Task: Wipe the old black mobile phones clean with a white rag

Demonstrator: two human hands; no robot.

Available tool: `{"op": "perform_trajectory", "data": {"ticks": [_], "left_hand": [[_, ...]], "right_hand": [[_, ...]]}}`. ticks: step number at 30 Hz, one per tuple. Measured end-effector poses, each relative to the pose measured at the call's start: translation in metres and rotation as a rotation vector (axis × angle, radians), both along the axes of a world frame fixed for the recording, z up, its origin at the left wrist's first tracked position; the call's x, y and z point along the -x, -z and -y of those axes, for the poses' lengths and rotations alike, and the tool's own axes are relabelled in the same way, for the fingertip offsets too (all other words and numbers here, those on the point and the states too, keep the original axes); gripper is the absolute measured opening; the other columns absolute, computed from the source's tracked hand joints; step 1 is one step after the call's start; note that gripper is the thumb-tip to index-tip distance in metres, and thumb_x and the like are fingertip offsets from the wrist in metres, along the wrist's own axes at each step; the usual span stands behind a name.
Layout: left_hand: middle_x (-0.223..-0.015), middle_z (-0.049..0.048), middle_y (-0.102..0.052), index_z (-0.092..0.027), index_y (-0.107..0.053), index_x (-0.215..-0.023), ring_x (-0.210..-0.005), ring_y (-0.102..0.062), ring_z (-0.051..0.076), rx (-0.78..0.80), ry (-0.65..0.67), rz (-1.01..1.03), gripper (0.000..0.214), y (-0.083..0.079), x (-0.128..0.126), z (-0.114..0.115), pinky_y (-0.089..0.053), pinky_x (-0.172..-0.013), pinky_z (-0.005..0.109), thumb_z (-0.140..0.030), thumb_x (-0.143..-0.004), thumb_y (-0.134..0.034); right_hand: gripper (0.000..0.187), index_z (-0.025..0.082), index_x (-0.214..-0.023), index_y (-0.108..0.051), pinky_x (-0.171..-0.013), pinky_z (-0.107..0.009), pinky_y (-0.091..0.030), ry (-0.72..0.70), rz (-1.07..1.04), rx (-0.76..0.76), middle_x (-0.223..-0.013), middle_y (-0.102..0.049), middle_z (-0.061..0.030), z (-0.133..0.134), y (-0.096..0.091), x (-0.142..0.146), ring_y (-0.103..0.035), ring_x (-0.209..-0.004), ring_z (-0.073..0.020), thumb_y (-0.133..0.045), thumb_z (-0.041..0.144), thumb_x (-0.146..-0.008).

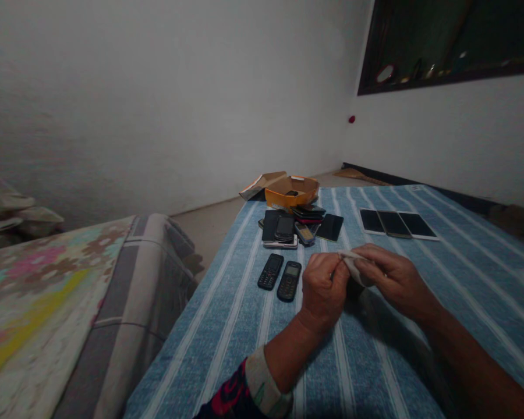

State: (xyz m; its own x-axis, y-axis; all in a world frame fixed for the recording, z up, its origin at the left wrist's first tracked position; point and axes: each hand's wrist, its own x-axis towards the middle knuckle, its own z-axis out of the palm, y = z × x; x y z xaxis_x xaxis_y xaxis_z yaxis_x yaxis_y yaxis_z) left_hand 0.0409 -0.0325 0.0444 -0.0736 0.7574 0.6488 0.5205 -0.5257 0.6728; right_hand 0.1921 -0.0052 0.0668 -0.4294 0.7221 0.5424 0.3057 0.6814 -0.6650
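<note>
My left hand [323, 288] and my right hand [390, 273] meet over the blue striped cloth [375, 361], both closed on a small pale cloth [353, 265] between them. What the cloth wraps, if anything, is hidden. Just left of my left hand lie two dark keypad phones [280, 276] side by side. Farther back is a pile of several phones [294, 227].
An open orange box [290, 191] stands at the far edge behind the pile. Three flat phones [395, 224] lie in a row at the back right. A patterned mattress with a grey edge [126, 302] lies to the left, with bare floor between.
</note>
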Motion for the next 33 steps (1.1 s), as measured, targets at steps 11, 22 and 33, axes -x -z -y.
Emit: {"op": "perform_trajectory", "data": {"ticks": [11,22,33], "left_hand": [[-0.081,0.0015,-0.068,-0.018,-0.065,-0.081,-0.082,-0.065,0.018,0.121,-0.034,0.309,0.005,0.0014,-0.001,-0.002,-0.051,-0.08,0.031,-0.018,-0.078,-0.068],[-0.085,0.0032,-0.068,-0.019,-0.063,-0.078,-0.085,-0.064,0.018,-0.09,-0.007,0.239,0.007,0.006,0.0007,-0.0034,-0.05,-0.082,0.032,-0.013,-0.08,-0.064],[-0.09,0.0064,-0.07,-0.018,-0.065,-0.08,-0.091,-0.064,0.02,-0.082,0.026,0.258,0.009,0.0029,0.0001,-0.0001,-0.049,-0.086,0.035,-0.018,-0.086,-0.059]], "right_hand": [[0.019,0.022,-0.098,-0.069,-0.071,-0.029,-0.048,-0.036,0.041,-0.019,-0.086,-0.066,-0.0038,0.0005,-0.0031,-0.0011,-0.062,-0.08,-0.0176,-0.051,0.026,-0.094],[0.025,0.023,-0.112,-0.066,-0.08,-0.033,-0.052,-0.029,0.054,-0.136,-0.103,-0.069,-0.0068,-0.0007,0.0,-0.0003,-0.065,-0.095,-0.0208,-0.051,0.021,-0.093],[0.019,0.02,-0.103,-0.06,-0.077,-0.037,-0.05,0.018,0.268,-0.442,-0.094,-0.068,-0.0095,0.0025,-0.001,0.0037,-0.062,-0.089,-0.0228,-0.043,0.017,-0.095]]}}
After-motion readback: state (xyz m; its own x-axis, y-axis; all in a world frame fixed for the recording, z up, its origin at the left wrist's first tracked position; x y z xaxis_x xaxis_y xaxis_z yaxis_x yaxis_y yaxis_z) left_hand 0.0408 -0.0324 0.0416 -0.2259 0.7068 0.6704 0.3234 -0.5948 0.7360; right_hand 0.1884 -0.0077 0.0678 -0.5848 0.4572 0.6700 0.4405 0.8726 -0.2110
